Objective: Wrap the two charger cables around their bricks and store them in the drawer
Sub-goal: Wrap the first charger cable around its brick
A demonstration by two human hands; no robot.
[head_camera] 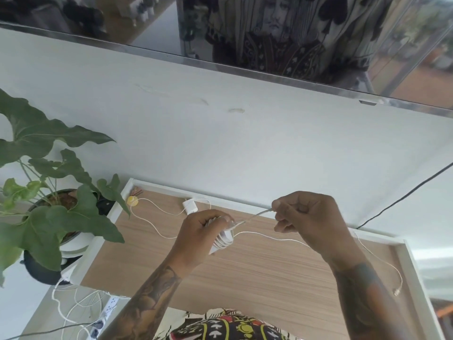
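My left hand (203, 229) grips a white charger brick (224, 241) with several turns of white cable wound around it, held above the wooden table top (269, 271). My right hand (308, 217) pinches that cable (255, 217) taut a short way from the brick. The loose rest of the cable (382, 261) trails right across the table and ends in a plug near the right edge. A second white brick (189, 206) lies at the back of the table, its thin cable (152, 224) looping left to a yellow disc (132, 201). No drawer is in view.
A potted plant with large green leaves (49, 192) stands left of the table. A power strip with tangled white cords (107, 310) lies on the floor at lower left. A white wall and a framed mirror (269, 45) rise behind. A black cord (404, 195) hangs at right.
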